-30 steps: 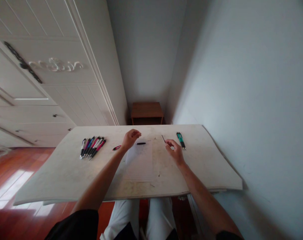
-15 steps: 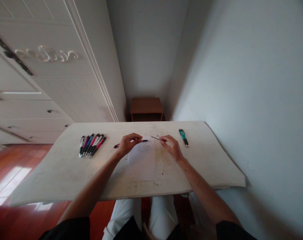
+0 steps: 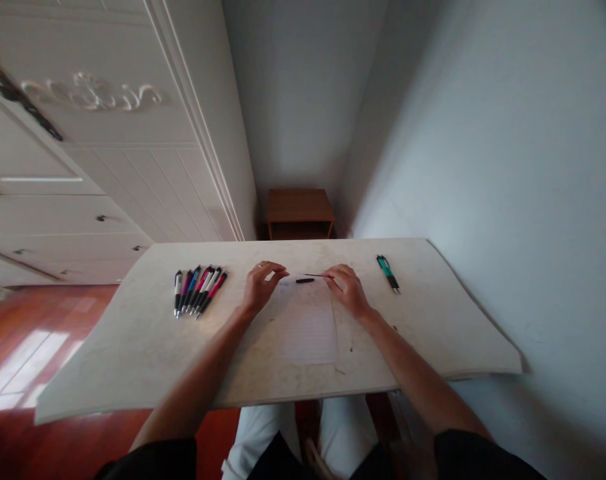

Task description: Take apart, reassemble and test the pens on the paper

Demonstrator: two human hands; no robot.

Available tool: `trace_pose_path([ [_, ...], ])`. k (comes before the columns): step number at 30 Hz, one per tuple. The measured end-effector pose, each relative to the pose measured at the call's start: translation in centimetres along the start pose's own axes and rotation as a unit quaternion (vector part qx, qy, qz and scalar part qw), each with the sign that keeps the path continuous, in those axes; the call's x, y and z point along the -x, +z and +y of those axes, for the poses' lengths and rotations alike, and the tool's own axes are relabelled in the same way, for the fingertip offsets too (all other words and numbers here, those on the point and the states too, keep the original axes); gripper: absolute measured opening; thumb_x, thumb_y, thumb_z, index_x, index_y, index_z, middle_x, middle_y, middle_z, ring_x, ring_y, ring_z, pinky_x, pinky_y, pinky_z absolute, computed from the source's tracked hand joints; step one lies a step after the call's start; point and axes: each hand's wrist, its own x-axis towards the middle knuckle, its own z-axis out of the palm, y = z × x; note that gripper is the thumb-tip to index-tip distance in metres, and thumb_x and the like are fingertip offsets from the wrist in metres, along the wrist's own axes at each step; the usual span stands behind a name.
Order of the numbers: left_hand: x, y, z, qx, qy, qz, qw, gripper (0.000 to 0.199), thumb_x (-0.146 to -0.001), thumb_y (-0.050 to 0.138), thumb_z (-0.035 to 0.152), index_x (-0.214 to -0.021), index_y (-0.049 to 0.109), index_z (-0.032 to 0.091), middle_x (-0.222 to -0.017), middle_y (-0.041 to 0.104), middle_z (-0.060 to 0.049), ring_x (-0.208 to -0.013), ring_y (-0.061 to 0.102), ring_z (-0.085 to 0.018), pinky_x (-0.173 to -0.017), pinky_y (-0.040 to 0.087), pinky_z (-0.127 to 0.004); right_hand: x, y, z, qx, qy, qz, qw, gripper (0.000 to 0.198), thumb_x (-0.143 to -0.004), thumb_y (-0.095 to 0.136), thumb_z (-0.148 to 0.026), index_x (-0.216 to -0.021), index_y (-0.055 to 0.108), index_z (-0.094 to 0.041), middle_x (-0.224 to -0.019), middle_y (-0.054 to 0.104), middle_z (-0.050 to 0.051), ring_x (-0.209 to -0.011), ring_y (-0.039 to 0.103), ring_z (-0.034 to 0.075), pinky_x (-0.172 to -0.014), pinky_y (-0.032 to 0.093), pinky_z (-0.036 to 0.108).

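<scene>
Pen refill (image 3: pixel 313 275), or what looks like one: thin dark stick, held near one end in the right hand's grip, free end pointing at the left hand, gap between.

Biggest first. Table (image 3: pixel 433 313) spreads below the grip, stained. Lined paper (image 3: pixel 307 333) lies flat on it, below the grip and to its near side. Row of pens (image 3: pixel 199 291) well off to the grip's left, beyond the left hand. Right hand (image 3: pixel 350 290): thumb and fingertips pinching the refill. Left hand (image 3: pixel 260 287): thumb and fingertips brought together just left of the grip; can't make out whether anything's between them. Green pens (image 3: pixel 387 272) side by side, right of the grip. Short dark piece (image 3: pixel 305 281) just nearside of the refill, on or over the paper's far end.

Risks, my guess: refill is slim, so a loose off-end pinch could let it twist or drop. Short piece looks round; a knuckle knock could roll it. A dragging wrist could shift the paper.
</scene>
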Motion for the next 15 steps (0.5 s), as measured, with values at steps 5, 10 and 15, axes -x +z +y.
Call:
trace_pose_path([
  [5,0.32,0.24,0.31,0.009,0.042,-0.058,0.997,0.013,-0.087,0.063,0.032,-0.083,0.069,0.020,-0.080,0.070,-0.004,-0.078,0.064,-0.016,-0.074,0.053,-0.029,0.67,-0.55,0.13,-0.005,0.016,0.017,1.000,0.020,-0.093,0.052,-0.032,-0.091,0.070,-0.022,-0.086,0.066,0.007,-0.087,0.061,0.022,-0.081,0.050,0.039],
  [10,0.81,0.70,0.36,0.016,0.062,-0.086,0.994,0.015,-0.091,0.058,0.028,-0.087,0.069,0.020,-0.081,0.070,-0.004,-0.078,0.063,-0.015,-0.074,0.053,-0.029,0.84,-0.73,0.27,-0.019,0.011,0.020,1.000,0.020,-0.093,0.053,-0.033,-0.093,0.070,-0.022,-0.085,0.066,0.007,-0.086,0.061,0.022,-0.079,0.051,0.039],
  [15,0.86,0.85,0.40,0.004,0.060,-0.095,0.994,0.017,-0.092,0.056,0.029,-0.090,0.070,0.020,-0.084,0.071,-0.005,-0.080,0.064,-0.016,-0.076,0.053,-0.030,0.93,-0.54,0.36,-0.018,0.007,0.006,1.000,0.020,-0.093,0.053,-0.033,-0.095,0.071,-0.024,-0.085,0.066,0.007,-0.086,0.061,0.022,-0.079,0.051,0.039],
])
